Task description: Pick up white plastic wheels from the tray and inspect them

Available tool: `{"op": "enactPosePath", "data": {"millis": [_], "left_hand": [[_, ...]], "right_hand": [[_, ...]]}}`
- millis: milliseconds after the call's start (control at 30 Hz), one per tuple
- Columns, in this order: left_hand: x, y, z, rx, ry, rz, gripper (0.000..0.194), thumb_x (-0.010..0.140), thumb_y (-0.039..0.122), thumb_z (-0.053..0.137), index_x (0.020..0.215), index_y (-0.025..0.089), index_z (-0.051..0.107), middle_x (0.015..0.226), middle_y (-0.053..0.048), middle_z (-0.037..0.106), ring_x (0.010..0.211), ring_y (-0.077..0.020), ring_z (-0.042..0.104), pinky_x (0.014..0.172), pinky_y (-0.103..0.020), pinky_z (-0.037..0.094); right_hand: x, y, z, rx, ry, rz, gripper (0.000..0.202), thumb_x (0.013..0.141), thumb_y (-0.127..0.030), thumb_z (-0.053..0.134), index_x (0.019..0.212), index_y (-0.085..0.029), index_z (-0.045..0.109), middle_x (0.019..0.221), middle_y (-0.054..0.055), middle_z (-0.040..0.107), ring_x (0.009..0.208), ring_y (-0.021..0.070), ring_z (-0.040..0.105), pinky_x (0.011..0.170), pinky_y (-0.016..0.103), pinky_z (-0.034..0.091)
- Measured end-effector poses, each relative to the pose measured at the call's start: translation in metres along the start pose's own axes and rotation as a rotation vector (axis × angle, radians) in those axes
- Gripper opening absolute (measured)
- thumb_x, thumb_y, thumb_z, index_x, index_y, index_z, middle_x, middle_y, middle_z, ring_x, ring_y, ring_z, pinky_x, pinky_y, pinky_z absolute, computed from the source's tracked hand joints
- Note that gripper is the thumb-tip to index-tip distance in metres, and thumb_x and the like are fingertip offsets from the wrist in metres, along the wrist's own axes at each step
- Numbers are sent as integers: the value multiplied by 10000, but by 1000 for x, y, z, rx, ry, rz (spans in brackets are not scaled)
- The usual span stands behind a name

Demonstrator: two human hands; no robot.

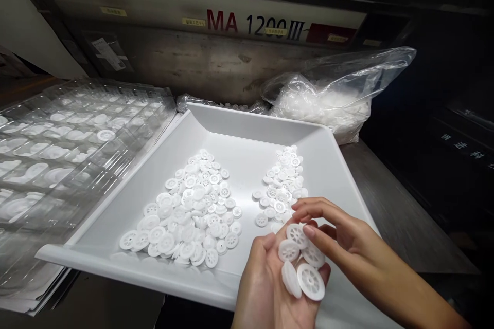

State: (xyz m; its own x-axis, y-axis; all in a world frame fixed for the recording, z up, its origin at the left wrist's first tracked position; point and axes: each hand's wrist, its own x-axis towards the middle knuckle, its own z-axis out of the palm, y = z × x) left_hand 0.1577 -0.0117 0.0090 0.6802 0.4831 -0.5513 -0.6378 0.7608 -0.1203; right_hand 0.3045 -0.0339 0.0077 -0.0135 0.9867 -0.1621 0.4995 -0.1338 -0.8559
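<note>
A grey machine (231,25) marked "MA 1200 III" fills the background, and in front of it stacks of clear blister trays (69,133) sit on the left of the table (401,216), with a plastic bag (328,97) of white parts at the back right. Between them lies a white tray (247,123) holding two heaps of small white spoked wheels (189,211), the larger on the left, the smaller on the right.

The step in hand looks like sorting or inspecting by the handful. The left hand (270,282) is cupped palm up over the tray's near edge, its grip loosely closed around several wheels (303,262). The right hand (339,236) has its grip pinched on the topmost one, though whether it has lifted clear is hard to tell. The next move calls for separating that single wheel without spilling the rest.
</note>
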Motion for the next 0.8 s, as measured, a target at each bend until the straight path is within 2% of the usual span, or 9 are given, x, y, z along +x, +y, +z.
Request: {"op": "enactPosePath", "data": {"millis": [67,167,267,333,400,600,733,800], "left_hand": [[0,-1,1,17,58,8,466,935,292,390,1334,59,455,1153,-150,660,1026,-218,655,917,-311,450],[0,-2,-2,72,117,4,453,947,321,367,1298,62,488,1199,-150,653,1018,-231,657,873,-322,460],[1,-2,-6,193,135,-27,366,926,318,444,1175,109,613,1154,-118,674,1080,-230,624,841,-302,448],[1,-3,-6,243,144,-34,296,892,308,530,1084,127,664,1128,-103,680,1140,-227,590,832,-283,444],[0,-4,-2,245,173,-32,270,875,297,576,1066,125,658,1129,-102,683,1175,-217,570,824,-266,447],[-3,-14,14,222,299,27,324,949,215,454,1230,63,511,1147,-156,685,1069,-209,651,861,-315,505],[0,-19,10,218,253,48,316,960,234,445,1201,56,545,1222,-157,647,1084,-197,636,830,-284,508],[2,-20,6,211,195,35,316,955,252,458,1172,51,570,1228,-151,633,1015,-178,641,804,-266,500]], "right_hand": [[-10,7,0,-45,68,-36,230,978,-448,466,1187,-360,502,1245,-17,490,1119,149,541,857,227,543],[-28,17,0,-282,199,-231,359,935,-346,555,1272,-352,433,1313,8,451,1155,145,533,845,165,536],[-41,24,1,-466,224,-286,407,901,-281,582,1274,-324,424,1316,34,435,1023,125,592,806,157,544],[-45,26,2,-465,210,-258,352,919,-289,564,1245,-330,438,1281,20,451,945,103,605,810,165,544],[-46,28,2,-436,211,-247,318,930,-306,564,1227,-341,453,1264,4,466,952,103,601,823,170,540],[-49,38,1,-459,299,-312,255,958,-286,509,1209,-330,486,1235,10,497,1011,111,600,770,129,543],[-52,44,7,-454,336,-295,290,972,-272,480,1260,-302,464,1233,29,494,1029,106,592,811,131,536],[-54,45,13,-387,365,-294,316,972,-275,474,1286,-293,446,1225,36,506,999,112,601,784,145,550]]}}
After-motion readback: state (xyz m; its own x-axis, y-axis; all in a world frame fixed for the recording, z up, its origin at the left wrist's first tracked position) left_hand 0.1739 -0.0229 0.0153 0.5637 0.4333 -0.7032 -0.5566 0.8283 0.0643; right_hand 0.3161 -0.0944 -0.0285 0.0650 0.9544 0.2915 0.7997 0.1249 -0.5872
